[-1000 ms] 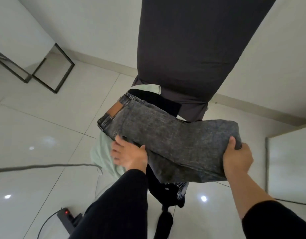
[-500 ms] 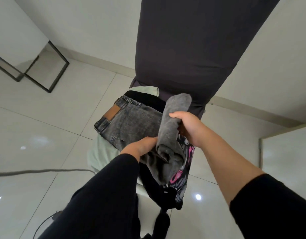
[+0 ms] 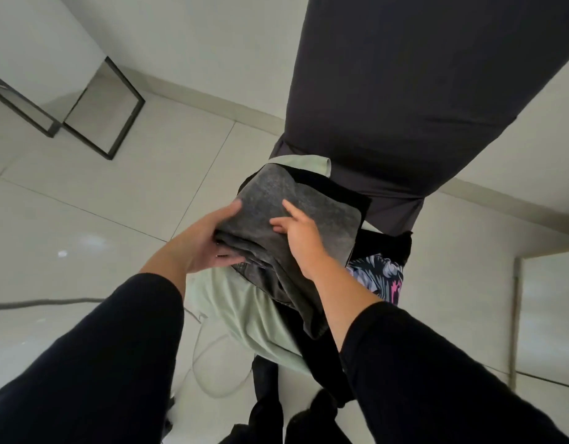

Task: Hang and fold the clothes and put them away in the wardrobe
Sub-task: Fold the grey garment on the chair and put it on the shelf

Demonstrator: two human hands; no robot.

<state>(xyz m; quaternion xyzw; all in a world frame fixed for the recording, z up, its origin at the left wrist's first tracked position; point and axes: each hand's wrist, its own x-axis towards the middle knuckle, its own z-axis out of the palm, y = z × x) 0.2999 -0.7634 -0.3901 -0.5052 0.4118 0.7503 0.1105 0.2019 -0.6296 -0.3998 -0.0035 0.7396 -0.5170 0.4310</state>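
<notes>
Folded grey jeans (image 3: 296,216) atop the clothes pile, just this side of the hanging dark garment (image 3: 405,91), long axis left-to-right between both hands: left hand (image 3: 209,238) gripping the near-left folded edge, right hand (image 3: 297,233) pressing flat on top.

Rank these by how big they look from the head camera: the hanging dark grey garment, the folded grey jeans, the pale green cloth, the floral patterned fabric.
1. Hanging dark grey garment, by far.
2 and 3. Pale green cloth and folded grey jeans: too alike to rank, and both are partly covered.
4. Floral patterned fabric, only a small patch showing.
</notes>
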